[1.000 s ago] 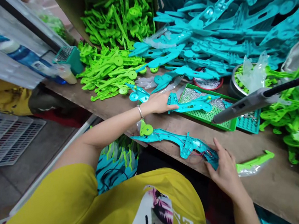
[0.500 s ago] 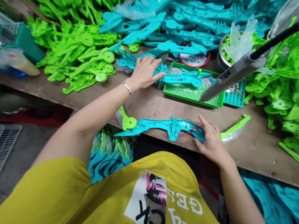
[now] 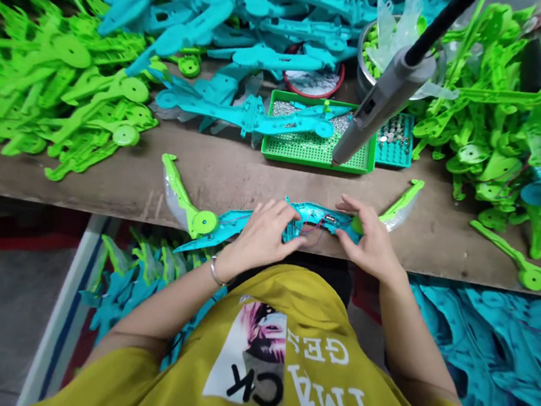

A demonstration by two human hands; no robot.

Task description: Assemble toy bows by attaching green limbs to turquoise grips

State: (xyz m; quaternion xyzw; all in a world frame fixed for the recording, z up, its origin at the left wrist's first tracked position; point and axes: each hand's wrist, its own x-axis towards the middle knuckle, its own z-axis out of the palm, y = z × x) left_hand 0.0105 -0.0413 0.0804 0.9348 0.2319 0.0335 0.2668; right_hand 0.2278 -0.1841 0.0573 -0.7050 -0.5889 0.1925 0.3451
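A blue plastic toy bow shell point(image 3: 315, 214) lies hollow side up along the table's near edge, with thin red wires inside. A green limb with a round hub point(image 3: 204, 222) joins its left end, and another green limb point(image 3: 402, 202) sticks out at its right end; clear film hangs on both. My left hand point(image 3: 264, 232) grips the shell's middle, thumb and fingers on either side of the crosspiece. Around the right end curve the thumb and fingers of my right hand point(image 3: 371, 240), partly covering the hub there.
A grey electric screwdriver point(image 3: 384, 102) hangs over a green tray point(image 3: 319, 160) of small screws. Across that tray's left part lies another blue shell point(image 3: 232, 114). Green limbs point(image 3: 68, 89) heap at left and right, blue shells at the back. One loose green limb point(image 3: 509, 253) lies front right.
My left hand has come back from the blue parts by the tray to the shell's middle. The left green limb now angles outward and up. The view has shifted right.
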